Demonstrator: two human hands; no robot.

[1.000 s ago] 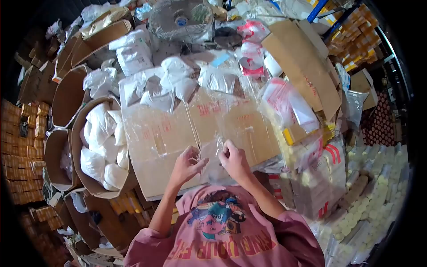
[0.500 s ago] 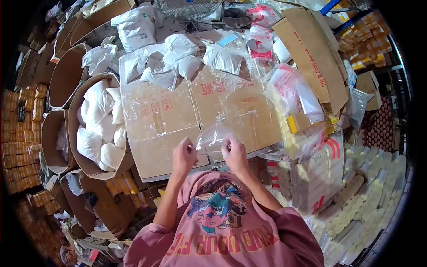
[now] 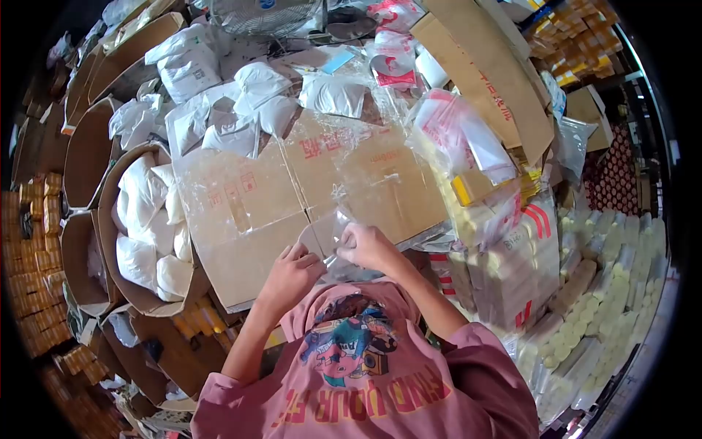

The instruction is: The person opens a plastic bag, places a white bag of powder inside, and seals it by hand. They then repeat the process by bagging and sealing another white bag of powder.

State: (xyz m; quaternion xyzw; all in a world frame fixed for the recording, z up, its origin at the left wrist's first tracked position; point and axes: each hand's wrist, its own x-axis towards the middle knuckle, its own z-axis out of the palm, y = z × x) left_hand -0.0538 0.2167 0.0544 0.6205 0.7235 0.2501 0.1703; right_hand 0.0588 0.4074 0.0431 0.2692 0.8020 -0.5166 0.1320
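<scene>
A clear plastic bag [image 3: 322,233] is stretched between my two hands, over the front edge of a flattened cardboard sheet [image 3: 263,252]. My left hand [image 3: 292,275] has its fingers curled on the bag's left side. On the other side, my right hand [image 3: 365,247] pinches the bag near its upper right edge. Part of the film hangs down between the hands, close to my shirt. Whether anything is inside the bag I cannot make out. Beyond the hands, several filled white bags [image 3: 333,95] lie along the back of the cardboard.
A cardboard box [image 3: 110,241] at the left holds several white bags [image 3: 139,212]. A fan [image 3: 267,16] stands at the back. To the right are plastic packaging [image 3: 453,132], a tall carton [image 3: 482,80] and stacked pale cylinders [image 3: 607,300].
My left hand has moved down and left and turned its back upward. The right hand has shifted slightly left, and the bag is now slanted. The whole view has turned a little.
</scene>
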